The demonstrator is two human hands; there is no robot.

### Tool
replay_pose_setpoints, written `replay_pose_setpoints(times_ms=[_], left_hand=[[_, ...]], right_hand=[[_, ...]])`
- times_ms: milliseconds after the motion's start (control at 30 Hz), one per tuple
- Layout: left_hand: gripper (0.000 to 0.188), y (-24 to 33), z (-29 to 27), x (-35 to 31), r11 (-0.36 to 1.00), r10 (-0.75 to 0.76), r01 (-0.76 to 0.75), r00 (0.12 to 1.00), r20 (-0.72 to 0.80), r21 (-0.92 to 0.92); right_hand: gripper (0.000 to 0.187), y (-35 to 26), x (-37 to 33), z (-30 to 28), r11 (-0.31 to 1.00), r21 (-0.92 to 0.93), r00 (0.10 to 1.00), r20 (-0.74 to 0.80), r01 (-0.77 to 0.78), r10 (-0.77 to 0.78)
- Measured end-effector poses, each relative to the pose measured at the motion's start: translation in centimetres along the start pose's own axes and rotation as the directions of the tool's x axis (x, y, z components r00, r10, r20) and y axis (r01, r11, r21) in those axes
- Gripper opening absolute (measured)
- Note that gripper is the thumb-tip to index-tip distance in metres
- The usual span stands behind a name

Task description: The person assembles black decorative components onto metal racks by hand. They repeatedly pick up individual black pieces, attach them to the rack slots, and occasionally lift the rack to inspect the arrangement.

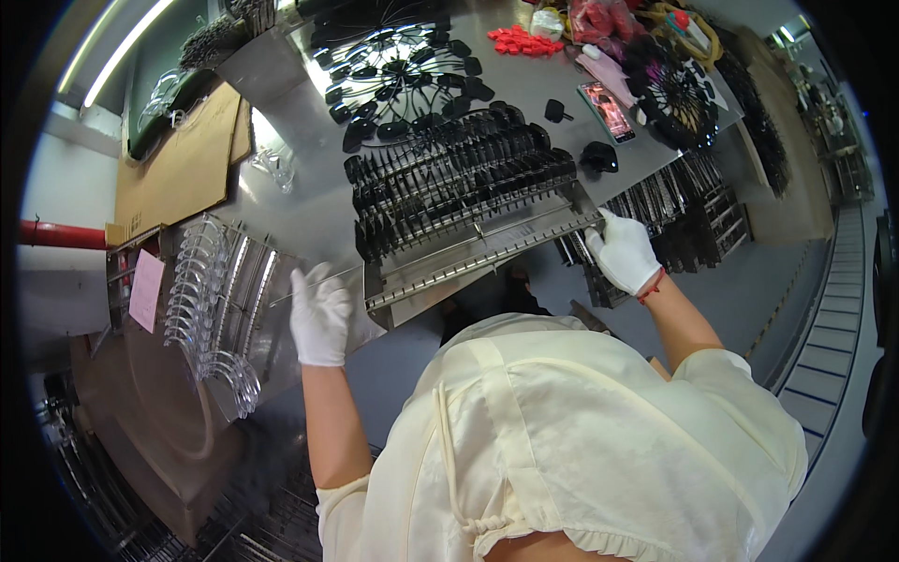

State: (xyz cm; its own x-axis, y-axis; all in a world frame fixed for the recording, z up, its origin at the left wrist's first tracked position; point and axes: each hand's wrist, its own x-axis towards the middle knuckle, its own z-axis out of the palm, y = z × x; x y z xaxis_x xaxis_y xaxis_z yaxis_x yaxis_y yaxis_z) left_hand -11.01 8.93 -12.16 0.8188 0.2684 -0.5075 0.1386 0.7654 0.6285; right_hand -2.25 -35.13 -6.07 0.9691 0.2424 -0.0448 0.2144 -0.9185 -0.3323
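A slotted metal rack (448,273) lies tilted at the table's front edge, with rows of dark, flat lens-like pieces (449,178) standing in its far part. My right hand (626,251), in a white glove, grips the rack's right front corner. Left of the rack is my left hand (320,314), also gloved and slightly blurred. Its fingers are curled around a thin metal rod (345,273), which shows on both sides of the hand. Beside that hand stands another rack holding clear curved pieces (195,290).
Round fans of dark pieces (403,75) cover the back of the metal table (309,201). A phone (609,112), red parts (524,41) and a black wheel-shaped bundle (676,94) sit at the back right. More loaded racks (688,206) stand right of the table. Cardboard (183,159) lies at the left.
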Motion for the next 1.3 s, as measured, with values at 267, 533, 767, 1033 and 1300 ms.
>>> replay_pose_setpoints(times_ms=[267, 533, 767, 1033, 1300], left_hand=[[0.029, -0.8, -2.8, 1.0, 0.998, 0.062, -0.062, 0.997, 0.048, -0.005], [0.024, -1.1, -1.5, 1.5, 0.991, 0.131, -0.131, 0.991, -0.032, 0.012], [0.028, 0.3, -2.6, 0.6, 0.976, 0.198, -0.181, 0.97, -0.144, 0.123], [0.023, -0.3, -1.0, 0.2, 0.981, 0.063, -0.051, 0.996, -0.06, 0.187], [0.029, -3.7, -1.5, 1.5, 0.998, 0.039, -0.04, 0.999, 0.012, 0.057]], right_hand=[[0.04, -0.3, -0.3, 0.0, 1.0, -0.023, 1.0, 0.011, -0.018, 0.018], [0.032, -0.3, -0.8, 0.7, 0.999, -0.018, 0.999, -0.026, -0.048, 0.048], [0.03, 0.1, -1.1, 1.4, 0.999, -0.024, 0.998, -0.045, -0.035, 0.034], [0.03, 0.1, -1.3, 1.6, 1.0, 0.01, 0.999, -0.038, -0.023, 0.023], [0.035, -1.0, -1.5, 0.8, 0.996, -0.046, 0.997, -0.019, -0.071, 0.07]])
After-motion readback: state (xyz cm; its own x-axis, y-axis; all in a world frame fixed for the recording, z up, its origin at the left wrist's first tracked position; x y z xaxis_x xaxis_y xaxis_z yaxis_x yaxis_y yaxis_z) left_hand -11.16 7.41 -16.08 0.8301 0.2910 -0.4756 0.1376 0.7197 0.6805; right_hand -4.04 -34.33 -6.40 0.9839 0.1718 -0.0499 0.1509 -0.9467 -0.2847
